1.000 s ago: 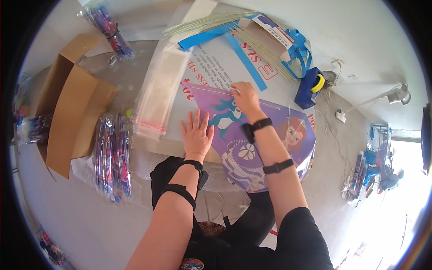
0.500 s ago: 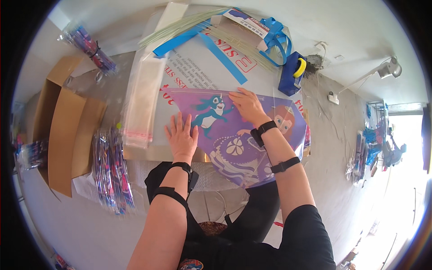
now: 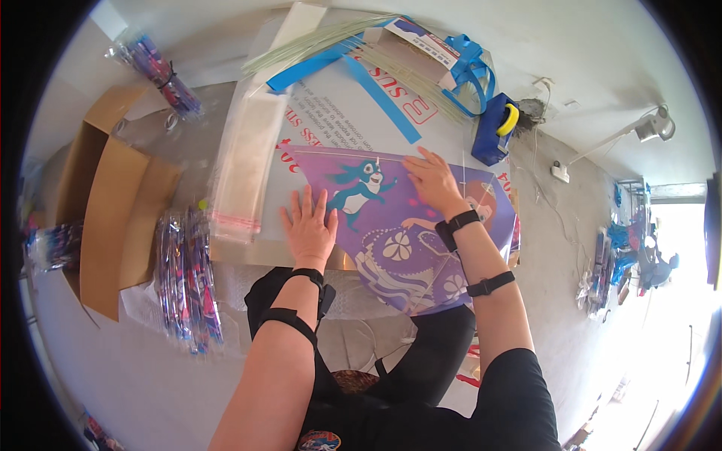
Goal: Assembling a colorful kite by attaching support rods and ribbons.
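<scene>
Grey flr [image 3: 553,240], off-white wall [image 3: 594,60], white lamp [image 3: 656,126] nr it, v bright opening [image 3: 681,233] far R.

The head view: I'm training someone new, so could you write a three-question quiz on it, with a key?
1. True or false: the right hand is over the purple sheet.
2. What colour is the ring on the blue tape dispenser? (a) red (b) yellow (c) green
3. Fill in: the cardboard box is to the ___ of the table, as the person sees it.

Key: 1 true; 2 b; 3 left.
</scene>
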Tool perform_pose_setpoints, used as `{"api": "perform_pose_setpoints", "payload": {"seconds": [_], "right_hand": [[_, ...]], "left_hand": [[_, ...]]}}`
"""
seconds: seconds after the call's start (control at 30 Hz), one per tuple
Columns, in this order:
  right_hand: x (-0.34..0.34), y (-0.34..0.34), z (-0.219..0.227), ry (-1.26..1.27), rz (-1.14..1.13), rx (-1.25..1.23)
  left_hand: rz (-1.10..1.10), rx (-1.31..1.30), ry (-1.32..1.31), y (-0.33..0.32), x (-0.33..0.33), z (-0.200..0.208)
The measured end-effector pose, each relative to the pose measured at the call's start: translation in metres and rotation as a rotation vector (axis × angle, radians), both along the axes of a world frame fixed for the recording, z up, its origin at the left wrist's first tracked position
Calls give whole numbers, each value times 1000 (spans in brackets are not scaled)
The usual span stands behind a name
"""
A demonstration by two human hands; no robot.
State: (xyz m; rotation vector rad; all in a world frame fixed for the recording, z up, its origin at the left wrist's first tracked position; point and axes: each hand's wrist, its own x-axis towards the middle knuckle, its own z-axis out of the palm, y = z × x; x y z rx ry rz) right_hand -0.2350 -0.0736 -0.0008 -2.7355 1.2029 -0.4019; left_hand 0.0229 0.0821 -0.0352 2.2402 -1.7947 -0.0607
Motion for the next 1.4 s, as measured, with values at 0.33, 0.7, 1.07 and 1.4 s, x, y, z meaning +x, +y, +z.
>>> {"api": "perform_pose_setpoints", "payload": {"seconds": [0.33, 0.7, 1.07, 1.4], "right_hand": [[116, -9, -11, -31, 229, -27], [205, 1, -7, -261, 219, 43], [-104, -44, 21, -590, -1005, -127], [-159, -93, 11, -230, -1146, 127]], "left_hand": [[14, 1, -14, 0, 3, 1], [22, -16, 67, -1, 1, -2], [-24, -67, 42, 3, 2, -7], [-34, -110, 119, 1, 5, -7]]}}
